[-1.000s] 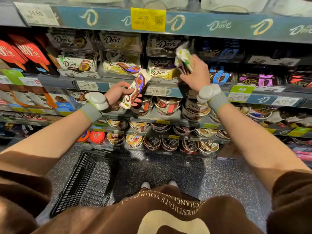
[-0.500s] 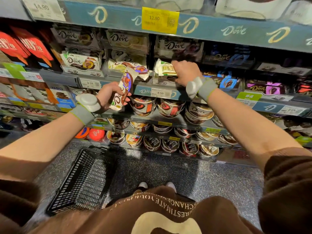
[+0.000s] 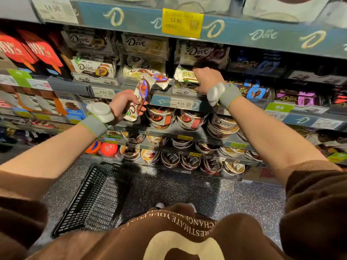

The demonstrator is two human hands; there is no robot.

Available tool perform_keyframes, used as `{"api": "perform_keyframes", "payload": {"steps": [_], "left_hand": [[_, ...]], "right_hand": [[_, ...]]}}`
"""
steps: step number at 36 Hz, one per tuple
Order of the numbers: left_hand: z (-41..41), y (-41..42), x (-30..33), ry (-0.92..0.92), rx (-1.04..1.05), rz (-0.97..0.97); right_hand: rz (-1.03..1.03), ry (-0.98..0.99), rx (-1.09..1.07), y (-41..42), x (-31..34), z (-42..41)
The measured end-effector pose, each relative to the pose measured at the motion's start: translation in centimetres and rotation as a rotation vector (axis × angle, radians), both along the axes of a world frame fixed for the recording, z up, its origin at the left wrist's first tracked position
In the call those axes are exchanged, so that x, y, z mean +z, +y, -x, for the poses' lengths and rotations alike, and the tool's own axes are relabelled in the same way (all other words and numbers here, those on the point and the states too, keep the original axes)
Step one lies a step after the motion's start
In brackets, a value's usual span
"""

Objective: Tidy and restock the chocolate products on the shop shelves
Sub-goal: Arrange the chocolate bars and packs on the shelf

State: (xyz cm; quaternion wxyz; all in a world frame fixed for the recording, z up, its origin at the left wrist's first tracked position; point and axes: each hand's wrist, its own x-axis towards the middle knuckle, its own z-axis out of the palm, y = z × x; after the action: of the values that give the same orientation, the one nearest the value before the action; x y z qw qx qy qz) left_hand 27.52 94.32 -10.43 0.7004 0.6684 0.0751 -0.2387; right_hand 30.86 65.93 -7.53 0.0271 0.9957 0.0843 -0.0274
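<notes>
We face the shop shelving (image 3: 262, 37), its blue rail printed with Dove logos, and we take the yellow price tag (image 3: 182, 23) marked 12.90 on that rail as our landmark. Below the tag, trays of white Dove chocolate bars fill one tier; lower still, rows of round Dove tubs (image 3: 191, 121) sit on two tiers. Far down and to the left of the tag, a black wire basket (image 3: 93, 199) rests on the speckled floor, in front of the person's brown sweatshirt.

Straight below the tag, the right hand (image 3: 205, 79) reaches into a tray (image 3: 183, 91), palm down, fingers curled onto a pale green-and-white chocolate packet (image 3: 185, 75) lying at the top of the stack there. We cannot tell how firmly it grips, as the fingertips are hidden behind the hand.

Below and left of the tag, the left hand (image 3: 122, 106) clasps a white-and-brown chocolate bar (image 3: 138, 100), held tilted in front of the shelf edge, its upper end near the loose bars in the neighbouring tray. Both wrists wear grey bands with white devices. A white price label (image 3: 180, 103) reading 8.59 sits on the rail beneath the right hand.
</notes>
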Motion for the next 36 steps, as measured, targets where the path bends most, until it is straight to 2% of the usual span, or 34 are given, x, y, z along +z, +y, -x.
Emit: {"api": "perform_keyframes", "payload": {"steps": [8,16,22,26,29,32,36], "left_hand": [[0.2,0.1,0.7,-0.091,-0.04,-0.079],[0.4,1.1,1.3,-0.111,0.042,-0.058],[-0.1,0.1,2.3,-0.177,0.061,-0.11],[-1.0,-1.9,3.2,-0.257,0.089,-0.216],[-1.6,-3.5,3.8,-0.397,0.062,-0.354],[-1.8,-5.3,4.4,-0.49,0.014,-0.38],[-1.9,-7.3,5.0,-0.565,-0.044,-0.419]], "right_hand": [[0.007,-0.17,0.036,-0.3,-0.8,1.2],[-0.118,-0.335,0.065,-1.0,-0.6,3.0],[-0.412,-0.565,-0.062,-2.2,0.0,5.6],[-0.759,-0.458,-0.244,-2.9,0.4,7.4],[-1.065,-0.351,-0.378,-3.4,0.9,8.8],[-1.36,-0.257,-0.515,-4.1,0.5,10.2],[-1.542,-0.235,-0.677,-5.2,0.1,11.5]]}}
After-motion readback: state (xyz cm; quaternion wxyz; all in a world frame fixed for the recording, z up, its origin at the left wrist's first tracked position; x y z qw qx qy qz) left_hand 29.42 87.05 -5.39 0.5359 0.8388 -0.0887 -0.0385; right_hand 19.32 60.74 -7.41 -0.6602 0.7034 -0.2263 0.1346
